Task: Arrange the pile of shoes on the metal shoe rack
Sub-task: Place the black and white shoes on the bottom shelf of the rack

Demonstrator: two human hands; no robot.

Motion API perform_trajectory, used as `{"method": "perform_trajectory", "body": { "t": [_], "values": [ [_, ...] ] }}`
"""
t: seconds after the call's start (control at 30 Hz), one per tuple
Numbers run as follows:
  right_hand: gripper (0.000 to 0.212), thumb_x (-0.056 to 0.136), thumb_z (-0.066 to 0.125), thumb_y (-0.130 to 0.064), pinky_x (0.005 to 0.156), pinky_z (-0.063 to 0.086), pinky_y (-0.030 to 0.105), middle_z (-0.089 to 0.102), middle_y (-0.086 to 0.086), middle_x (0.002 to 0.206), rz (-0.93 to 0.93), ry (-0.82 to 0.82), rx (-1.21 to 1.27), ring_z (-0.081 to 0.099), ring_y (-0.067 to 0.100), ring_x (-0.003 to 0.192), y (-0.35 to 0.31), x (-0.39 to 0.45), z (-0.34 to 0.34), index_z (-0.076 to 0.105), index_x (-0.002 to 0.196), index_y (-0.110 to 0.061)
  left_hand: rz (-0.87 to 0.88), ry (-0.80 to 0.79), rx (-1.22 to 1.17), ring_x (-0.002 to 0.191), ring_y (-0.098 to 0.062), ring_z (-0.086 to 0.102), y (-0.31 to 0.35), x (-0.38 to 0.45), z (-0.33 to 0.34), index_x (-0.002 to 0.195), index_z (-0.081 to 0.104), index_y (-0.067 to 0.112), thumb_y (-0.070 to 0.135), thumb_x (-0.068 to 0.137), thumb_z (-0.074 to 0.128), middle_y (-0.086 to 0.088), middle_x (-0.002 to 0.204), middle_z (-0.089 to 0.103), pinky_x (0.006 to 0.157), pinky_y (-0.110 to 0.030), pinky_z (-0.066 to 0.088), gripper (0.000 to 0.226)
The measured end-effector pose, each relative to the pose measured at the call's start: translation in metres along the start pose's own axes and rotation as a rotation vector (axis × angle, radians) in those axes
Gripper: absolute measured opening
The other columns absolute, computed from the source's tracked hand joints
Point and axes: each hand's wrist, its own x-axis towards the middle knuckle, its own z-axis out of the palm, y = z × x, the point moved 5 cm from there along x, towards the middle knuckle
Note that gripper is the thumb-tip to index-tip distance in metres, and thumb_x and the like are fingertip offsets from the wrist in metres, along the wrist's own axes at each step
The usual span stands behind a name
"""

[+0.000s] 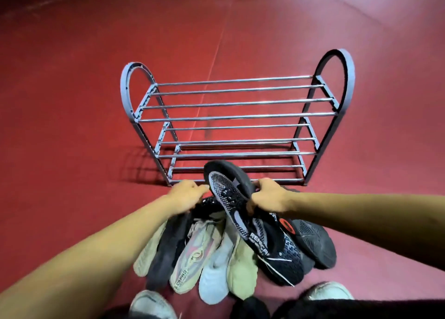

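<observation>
- Over the pile of shoes (pixel 224 251), my right hand (pixel 269 196) grips a black knit sneaker (pixel 231 193), lifted, toe toward the rack.
- Left hand (pixel 187 193) fingers curled on another dark shoe (pixel 204 206) atop the pile.
- Metal shoe rack (pixel 237 126) just beyond on red floor (pixel 72 102), tiers bare.

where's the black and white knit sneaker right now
In the head view, centre: the black and white knit sneaker is held by the right hand above the shoe pile, before the rack.

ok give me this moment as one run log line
right hand grips black knit shoe, lifted off pile | left hand grips another dark shoe in pile | metal shoe rack bare
</observation>
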Motion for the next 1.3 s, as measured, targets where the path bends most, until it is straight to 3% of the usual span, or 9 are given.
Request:
{"method": "perform_trajectory", "body": {
  "t": [0.17, 0.27, 0.47, 0.57, 0.7, 0.83, 0.97, 1.1, 1.3],
  "values": [
    [0.038, 0.054, 0.065, 0.003, 0.073, 0.061, 0.058, 0.074, 0.029, 0.09, 0.123, 0.059, -0.067, 0.072, 0.047, 0.084, 0.037, 0.019, -0.016, 0.075, 0.091, 0.005, 0.056, -0.235, 0.432, 0.094, -0.038, 0.067, -0.041, -0.007, 0.097, 0.082, 0.06, 0.007, 0.049, 0.083, 0.054, -0.021, 0.102, 0.07, 0.063, -0.031, 0.038, 0.042],
    [0.027, 0.061, 0.069, 0.006, 0.069, 0.063, 0.041, 0.076, 0.025, 0.088, 0.181, 0.105, -0.075, 0.072, 0.034, 0.072, 0.052, 0.026, -0.016, 0.075, 0.087, 0.002, 0.201, -0.278, 0.732, 0.103, -0.037, 0.066, -0.058, -0.043, 0.162, 0.121, 0.049, 0.009, 0.058, 0.087, 0.051, -0.013, 0.113, 0.066, 0.072, -0.037, 0.045, 0.059],
    [0.024, 0.052, 0.069, -0.005, 0.068, 0.064, 0.043, 0.076, 0.019, 0.078, 0.206, 0.093, -0.124, 0.073, 0.036, 0.073, 0.048, 0.038, -0.006, 0.075, 0.075, -0.004, 0.034, -0.243, 0.699, 0.115, -0.033, 0.061, -0.054, -0.054, 0.198, 0.127, 0.044, 0.006, 0.072, 0.085, 0.048, -0.015, 0.125, 0.062, 0.09, -0.039, 0.047, 0.078],
    [0.015, 0.064, 0.068, 0.005, 0.051, 0.055, 0.026, 0.072, 0.015, 0.071, 0.173, 0.078, -0.107, 0.066, 0.027, 0.058, 0.036, 0.042, 0.001, 0.074, 0.076, -0.001, -0.018, -0.438, 0.847, 0.123, -0.032, 0.058, -0.068, -0.059, 0.202, 0.134, 0.054, 0.009, 0.067, 0.093, 0.039, -0.014, 0.136, 0.058, 0.097, -0.039, 0.045, 0.072],
    [0.016, 0.065, 0.068, 0.006, 0.066, 0.06, 0.042, 0.071, 0.023, 0.076, 0.112, 0.07, -0.072, 0.067, 0.031, 0.066, 0.023, 0.05, 0.003, 0.073, 0.08, 0.007, -0.042, -0.774, 0.786, 0.129, -0.031, 0.054, -0.113, -0.083, 0.242, 0.144, 0.048, 0.013, 0.061, 0.096, 0.045, -0.012, 0.143, 0.054, 0.108, -0.039, 0.043, 0.068],
    [0.02, 0.066, 0.066, 0.007, 0.07, 0.06, 0.047, 0.07, 0.022, 0.078, 0.108, 0.062, -0.083, 0.067, 0.032, 0.069, 0.025, 0.047, 0.008, 0.072, 0.085, 0.008, -0.126, -0.65, 0.451, 0.137, -0.031, 0.047, -0.138, -0.108, 0.279, 0.15, 0.033, 0.009, 0.059, 0.076, 0.07, -0.013, 0.15, 0.045, 0.107, -0.036, 0.044, 0.097],
    [0.022, 0.067, 0.064, 0.007, 0.073, 0.059, 0.053, 0.072, 0.03, 0.085, 0.116, 0.055, -0.077, 0.066, 0.034, 0.07, 0.024, 0.043, 0.007, 0.072, 0.087, 0.009, -0.184, -0.615, 0.378, 0.127, -0.025, 0.058, -0.135, -0.108, 0.282, 0.144, 0.046, 0.015, 0.053, 0.069, 0.079, -0.007, 0.142, 0.057, 0.095, -0.03, 0.049, 0.09],
    [0.029, 0.066, 0.065, 0.007, 0.075, 0.059, 0.055, 0.072, 0.032, 0.093, 0.109, 0.06, -0.084, 0.067, 0.033, 0.069, 0.026, 0.04, 0.005, 0.072, 0.094, 0.013, -0.137, -0.616, 0.285, 0.102, -0.022, 0.071, -0.115, -0.109, 0.26, 0.107, 0.073, 0.02, 0.048, 0.06, 0.081, -0.002, 0.109, 0.075, 0.076, -0.028, 0.055, 0.055],
    [0.031, 0.066, 0.07, -0.001, 0.069, 0.064, 0.042, 0.075, 0.02, 0.085, 0.113, 0.138, -0.062, 0.073, 0.034, 0.074, 0.018, 0.047, -0.014, 0.072, 0.096, 0.007, 0.177, -0.495, 0.472, 0.078, -0.021, 0.061, -0.021, -0.121, 0.159, 0.085, 0.064, 0.021, 0.045, 0.062, 0.073, 0.003, 0.084, 0.069, 0.066, -0.026, 0.042, 0.035]
  ]
}}
